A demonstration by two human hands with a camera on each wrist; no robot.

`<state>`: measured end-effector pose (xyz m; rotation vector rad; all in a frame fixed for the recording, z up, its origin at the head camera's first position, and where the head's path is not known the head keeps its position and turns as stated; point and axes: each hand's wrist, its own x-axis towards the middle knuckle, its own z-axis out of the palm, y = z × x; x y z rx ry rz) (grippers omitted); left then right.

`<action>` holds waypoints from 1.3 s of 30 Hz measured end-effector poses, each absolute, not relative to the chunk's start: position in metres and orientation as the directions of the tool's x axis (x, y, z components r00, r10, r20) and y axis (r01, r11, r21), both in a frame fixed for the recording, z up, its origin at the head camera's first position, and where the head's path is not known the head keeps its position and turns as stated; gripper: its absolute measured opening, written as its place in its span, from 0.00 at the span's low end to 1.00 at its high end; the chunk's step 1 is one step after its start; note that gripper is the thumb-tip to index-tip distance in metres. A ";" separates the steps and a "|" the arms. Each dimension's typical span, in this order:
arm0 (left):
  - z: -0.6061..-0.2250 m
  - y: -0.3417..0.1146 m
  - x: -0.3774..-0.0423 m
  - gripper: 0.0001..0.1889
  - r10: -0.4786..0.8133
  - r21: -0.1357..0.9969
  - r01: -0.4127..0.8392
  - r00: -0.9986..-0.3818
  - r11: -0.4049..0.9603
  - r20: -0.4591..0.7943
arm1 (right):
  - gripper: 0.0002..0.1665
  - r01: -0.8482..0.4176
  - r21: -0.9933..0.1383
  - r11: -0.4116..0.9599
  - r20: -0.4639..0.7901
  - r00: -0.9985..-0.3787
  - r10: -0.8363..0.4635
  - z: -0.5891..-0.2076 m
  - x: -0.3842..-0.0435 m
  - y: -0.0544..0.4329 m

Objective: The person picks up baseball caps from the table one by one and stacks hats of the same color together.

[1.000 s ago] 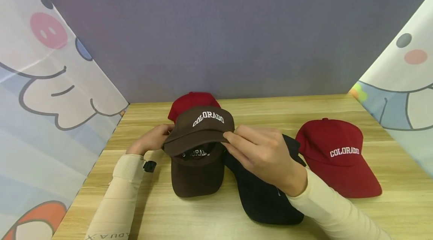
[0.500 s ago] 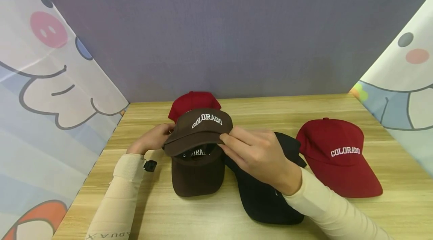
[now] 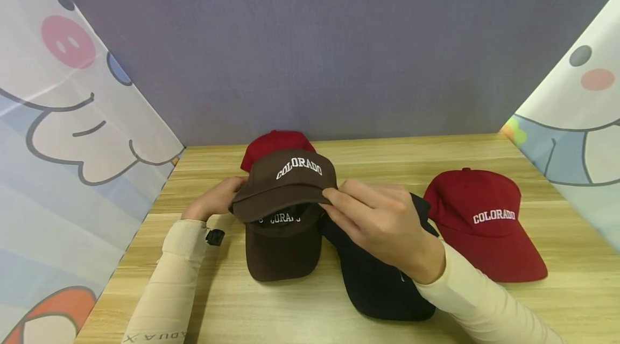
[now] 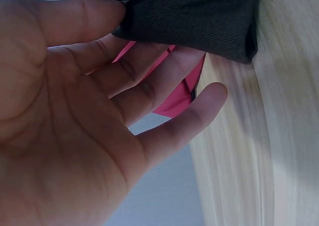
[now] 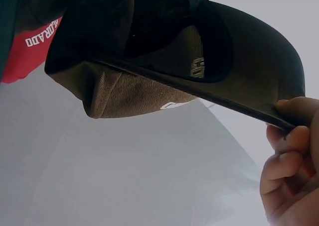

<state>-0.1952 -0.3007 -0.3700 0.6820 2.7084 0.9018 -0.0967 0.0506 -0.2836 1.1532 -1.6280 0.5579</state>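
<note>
A brown cap (image 3: 286, 193) lettered COLORADO hangs tilted between both hands, its brim toward me. My left hand (image 3: 218, 198) pinches its left edge. In the left wrist view the thumb and index finger of the left hand (image 4: 75, 106) meet at the dark cloth, and the little finger sticks out free. My right hand (image 3: 380, 220) grips the right end of the brim between thumb and fingers; the right wrist view shows this hand (image 5: 294, 161) on the brim's corner. Beneath lies a second brown cap (image 3: 283, 258), its lettering partly covered.
A red cap (image 3: 276, 142) sits behind the held cap, partly hidden. To the right lies a black cap (image 3: 387, 295), partly under my right hand. Another red COLORADO cap (image 3: 479, 225) rests farther right on the wooden table (image 3: 271, 314). A grey panel (image 3: 315, 53) closes off the back.
The held cap's right side dipped slightly left and down with my right hand, then rose back to the right. My left hand stays almost in place. The caps on the table have not moved.
</note>
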 end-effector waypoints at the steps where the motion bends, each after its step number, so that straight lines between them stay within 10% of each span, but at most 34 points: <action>1: -0.369 -0.301 -0.195 0.15 0.482 0.610 0.354 -0.875 0.708 -0.051 | 0.12 -0.886 0.175 0.430 0.911 -0.020 -0.412 -0.284 -0.097 0.050; 39: -0.372 -0.298 -0.199 0.13 0.448 0.569 0.334 -0.891 0.752 -0.070 | 0.11 -0.860 0.219 0.460 0.797 -0.114 -0.593 -0.317 -0.106 0.031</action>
